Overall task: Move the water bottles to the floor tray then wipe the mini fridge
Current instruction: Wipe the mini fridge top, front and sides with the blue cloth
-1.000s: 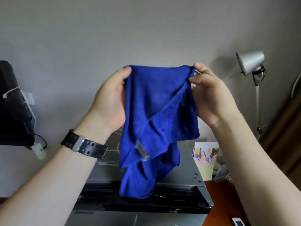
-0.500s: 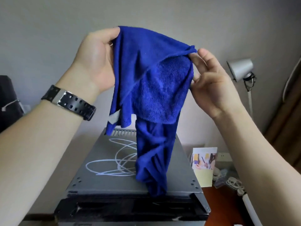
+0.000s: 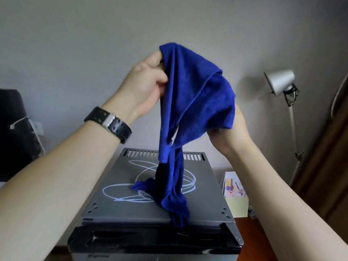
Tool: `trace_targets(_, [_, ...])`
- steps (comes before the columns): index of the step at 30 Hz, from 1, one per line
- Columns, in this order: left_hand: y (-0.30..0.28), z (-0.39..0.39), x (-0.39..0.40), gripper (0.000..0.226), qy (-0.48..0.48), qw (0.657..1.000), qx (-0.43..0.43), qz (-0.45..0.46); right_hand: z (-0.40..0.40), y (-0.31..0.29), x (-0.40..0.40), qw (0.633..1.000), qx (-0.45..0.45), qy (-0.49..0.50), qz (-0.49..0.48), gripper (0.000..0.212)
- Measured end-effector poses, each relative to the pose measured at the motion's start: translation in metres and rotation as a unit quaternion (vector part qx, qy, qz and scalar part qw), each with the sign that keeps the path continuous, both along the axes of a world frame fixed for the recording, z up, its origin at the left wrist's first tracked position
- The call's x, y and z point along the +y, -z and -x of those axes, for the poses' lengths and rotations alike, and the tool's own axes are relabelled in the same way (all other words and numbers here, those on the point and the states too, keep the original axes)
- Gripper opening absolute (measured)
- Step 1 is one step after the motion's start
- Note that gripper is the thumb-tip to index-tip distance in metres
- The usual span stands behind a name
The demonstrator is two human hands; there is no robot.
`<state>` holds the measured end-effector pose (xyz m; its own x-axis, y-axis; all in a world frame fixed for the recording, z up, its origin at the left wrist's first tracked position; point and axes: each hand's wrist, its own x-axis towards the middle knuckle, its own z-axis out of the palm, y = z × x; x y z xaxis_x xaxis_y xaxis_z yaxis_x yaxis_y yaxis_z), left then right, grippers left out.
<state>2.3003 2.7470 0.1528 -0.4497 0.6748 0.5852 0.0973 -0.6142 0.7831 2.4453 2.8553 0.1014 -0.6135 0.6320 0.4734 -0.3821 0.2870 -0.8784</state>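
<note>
A blue cloth [image 3: 195,102] hangs between both hands above the mini fridge [image 3: 131,202]. My left hand [image 3: 145,87] pinches its upper left edge, high up. My right hand [image 3: 233,132], lower and to the right, grips the folded right side from beneath and is partly hidden by the fabric. The cloth's loose lower end trails down and rests on the fridge's grey metal top, which carries white scribbled loops and a row of vent slots at the back. No water bottles or floor tray are in view.
A silver lamp [image 3: 280,81] on a thin stand rises at the right by the wall. A small printed card box [image 3: 235,193] stands just right of the fridge on a brown surface. A black object [image 3: 15,132] sits at the left edge.
My right hand has dropped lower and slid under the cloth's right side. The left hand keeps the top edge high. The cloth's tail has sunk and now lies bunched on the fridge top.
</note>
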Motion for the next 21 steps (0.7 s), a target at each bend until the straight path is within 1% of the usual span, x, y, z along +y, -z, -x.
trace_targets(1, [0.013,0.001,0.004,0.057,-0.02,1.0,-0.014,-0.004,-0.002,-0.007,-0.003,0.999,-0.001,-0.008,0.039,0.025])
trace_targets(2, [0.027,0.003,0.009,0.051,-0.035,0.999,-0.04,-0.009,-0.004,-0.013,-0.009,0.996,0.012,-0.042,0.077,0.029])
trace_targets(4, [0.056,0.005,0.015,0.038,-0.052,0.994,-0.098,-0.018,-0.007,-0.028,-0.019,0.969,0.081,-0.142,0.186,0.036])
trace_targets(5, [0.07,0.003,0.018,0.033,-0.064,0.991,-0.117,-0.009,-0.007,-0.033,-0.02,0.956,0.095,-0.175,0.217,0.039])
trace_targets(8, [0.108,-0.017,0.018,0.027,-0.138,0.976,-0.141,0.091,-0.005,-0.044,-0.022,0.944,0.102,-0.209,0.234,0.045])
trace_targets(9, [0.122,-0.024,0.019,0.022,-0.124,0.97,-0.158,0.138,-0.007,-0.051,-0.023,0.934,0.111,-0.233,0.246,0.046])
trace_targets(10, [0.135,-0.031,0.018,0.019,-0.085,0.963,-0.171,0.191,-0.008,-0.058,-0.021,0.926,0.124,-0.25,0.255,0.044])
trace_targets(11, [0.143,-0.038,0.016,0.02,-0.02,0.954,-0.176,0.242,-0.009,-0.066,-0.015,0.916,0.141,-0.267,0.263,0.04])
trace_targets(12, [0.148,-0.045,0.015,0.022,0.059,0.944,-0.164,0.28,-0.009,-0.074,-0.008,0.91,0.166,-0.273,0.264,0.037])
trace_targets(13, [0.151,-0.05,0.015,0.025,0.13,0.936,-0.146,0.292,-0.011,-0.078,0.0,0.903,0.196,-0.279,0.262,0.031])
trace_targets(14, [0.149,-0.054,0.017,0.023,0.163,0.936,-0.133,0.281,-0.014,-0.079,0.008,0.896,0.225,-0.273,0.27,0.023])
trace_targets(15, [0.144,-0.057,0.02,0.02,0.152,0.945,-0.133,0.256,-0.016,-0.077,0.02,0.886,0.254,-0.259,0.289,0.017])
trace_targets(17, [0.129,-0.059,0.022,0.022,0.077,0.967,-0.156,0.188,-0.019,-0.049,0.041,0.872,0.301,-0.183,0.34,0.014])
trace_targets(18, [0.121,-0.061,0.021,0.023,0.058,0.973,-0.164,0.154,-0.022,-0.024,0.047,0.877,0.283,-0.143,0.361,0.013])
trace_targets(19, [0.115,-0.061,0.021,0.027,0.048,0.976,-0.164,0.136,-0.025,0.004,0.045,0.9,0.217,-0.101,0.365,0.01])
trace_targets(20, [0.11,-0.062,0.021,0.031,0.035,0.977,-0.159,0.136,-0.028,0.033,0.037,0.928,0.121,-0.065,0.346,0.012])
trace_targets(21, [0.105,-0.062,0.022,0.034,0.016,0.977,-0.151,0.148,-0.03,0.055,0.025,0.945,0.03,-0.056,0.321,0.023])
